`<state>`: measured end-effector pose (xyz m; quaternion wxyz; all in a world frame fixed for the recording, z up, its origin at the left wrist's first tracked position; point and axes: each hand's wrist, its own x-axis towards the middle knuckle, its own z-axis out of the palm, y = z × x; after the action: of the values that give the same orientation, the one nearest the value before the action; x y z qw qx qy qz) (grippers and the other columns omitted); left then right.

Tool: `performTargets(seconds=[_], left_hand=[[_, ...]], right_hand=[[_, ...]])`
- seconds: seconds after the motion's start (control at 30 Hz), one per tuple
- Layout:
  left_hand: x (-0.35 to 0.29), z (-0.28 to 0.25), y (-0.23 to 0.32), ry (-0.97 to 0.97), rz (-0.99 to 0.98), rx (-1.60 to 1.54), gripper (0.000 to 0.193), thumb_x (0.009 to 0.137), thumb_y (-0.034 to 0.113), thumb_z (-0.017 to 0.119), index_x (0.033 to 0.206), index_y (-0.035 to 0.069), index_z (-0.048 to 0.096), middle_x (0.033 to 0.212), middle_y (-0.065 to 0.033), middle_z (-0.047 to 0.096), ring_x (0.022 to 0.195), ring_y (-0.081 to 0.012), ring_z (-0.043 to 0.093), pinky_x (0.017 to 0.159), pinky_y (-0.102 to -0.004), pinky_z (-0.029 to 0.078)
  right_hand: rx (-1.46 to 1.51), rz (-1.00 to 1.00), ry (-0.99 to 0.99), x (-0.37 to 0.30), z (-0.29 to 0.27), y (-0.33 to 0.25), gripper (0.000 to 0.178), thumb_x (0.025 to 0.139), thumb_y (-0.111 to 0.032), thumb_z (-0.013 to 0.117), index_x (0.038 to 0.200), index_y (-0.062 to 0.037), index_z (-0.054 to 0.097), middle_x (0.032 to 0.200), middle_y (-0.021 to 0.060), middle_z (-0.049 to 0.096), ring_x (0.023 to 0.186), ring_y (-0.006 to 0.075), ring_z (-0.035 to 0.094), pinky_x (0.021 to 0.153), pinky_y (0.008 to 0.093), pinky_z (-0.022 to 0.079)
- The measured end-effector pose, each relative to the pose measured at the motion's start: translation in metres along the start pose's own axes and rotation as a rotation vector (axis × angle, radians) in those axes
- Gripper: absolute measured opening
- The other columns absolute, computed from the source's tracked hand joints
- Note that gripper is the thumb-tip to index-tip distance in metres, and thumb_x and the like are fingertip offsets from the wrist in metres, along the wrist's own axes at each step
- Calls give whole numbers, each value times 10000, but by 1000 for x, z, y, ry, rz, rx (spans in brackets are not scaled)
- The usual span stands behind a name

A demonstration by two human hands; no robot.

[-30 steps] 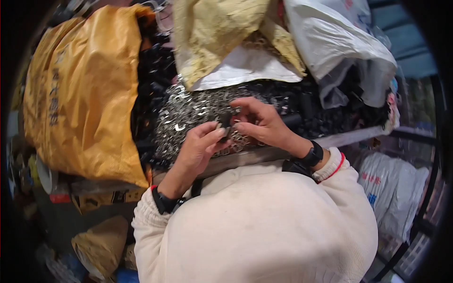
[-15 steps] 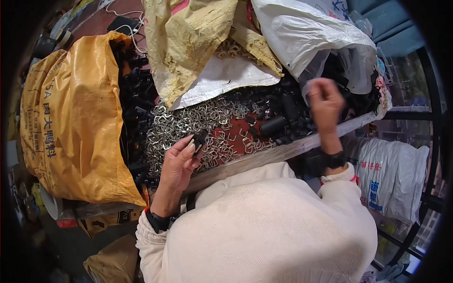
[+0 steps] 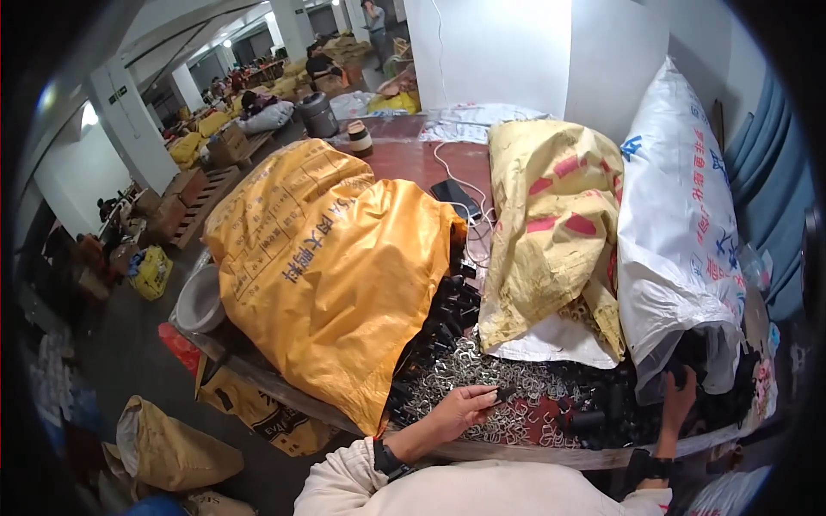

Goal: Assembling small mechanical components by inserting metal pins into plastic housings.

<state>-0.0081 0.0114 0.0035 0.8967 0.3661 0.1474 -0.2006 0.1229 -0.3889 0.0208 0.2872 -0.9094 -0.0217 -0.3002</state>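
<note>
My left hand (image 3: pixel 460 413) is closed, pinching a small black plastic part (image 3: pixel 506 393) between thumb and fingers. It hovers over a heap of silvery bent metal clips (image 3: pixel 469 374) on the red tabletop. At the right, my right hand (image 3: pixel 680 402) reaches up to the mouth of a white woven sack (image 3: pixel 680 249). Its fingers are curled against dark pieces there; what they hold is too dark to make out. Between the hands lie loose black plastic parts (image 3: pixel 615 400), among them a thicker black cylinder (image 3: pixel 588 420).
A big orange sack (image 3: pixel 318 258) spills black parts on the left. Behind the clips stands a yellow sack (image 3: pixel 551 224). A dark device (image 3: pixel 454 196) with a white cable lies farther back. A grey bucket (image 3: pixel 200 299) sits at the left edge; people and sacks fill the distant room.
My view has tilted up and swung left, showing the room. My right hand, blurred by motion before, is now at the white sack's mouth. My left hand still pinches the black part.
</note>
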Motion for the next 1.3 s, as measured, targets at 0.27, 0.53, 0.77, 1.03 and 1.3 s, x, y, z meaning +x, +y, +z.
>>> performTargets(seconds=[0.27,0.53,0.77,1.03,1.3], left_hand=[[2,21,9,-128,38,41,362,811,129,535,1138,15,429,929,-27,527,715,-74,514,643,-186,438],[-2,47,14,-351,35,188,359,812,132,538,1137,25,430,861,-4,531,637,-43,466,576,-167,399],[0,24,9,-373,-19,113,339,817,119,528,1133,28,444,867,-11,559,649,-41,495,580,-152,418],[4,19,8,-378,-81,-60,352,823,122,515,1155,40,432,928,-45,563,735,-67,548,601,-154,460],[4,18,3,-366,-122,-165,380,819,118,518,1176,45,411,1006,-62,536,777,-90,552,630,-165,459]], right_hand=[[604,250,107,10,-22,-38,195,765,-112,546,926,-6,514,821,35,508,729,105,452,660,246,378],[633,-106,-653,-38,32,-178,108,696,-98,580,739,-6,545,633,26,488,564,89,446,512,219,357],[618,-186,-822,-48,58,-198,262,646,-108,636,878,-19,553,758,83,518,647,181,503,564,266,400],[344,-828,-587,-39,48,-209,505,547,-126,669,1027,-75,520,914,95,497,740,245,500,681,342,388],[382,-893,-654,-35,56,-206,477,495,-155,700,933,-62,536,846,70,518,737,234,511,673,339,392]])
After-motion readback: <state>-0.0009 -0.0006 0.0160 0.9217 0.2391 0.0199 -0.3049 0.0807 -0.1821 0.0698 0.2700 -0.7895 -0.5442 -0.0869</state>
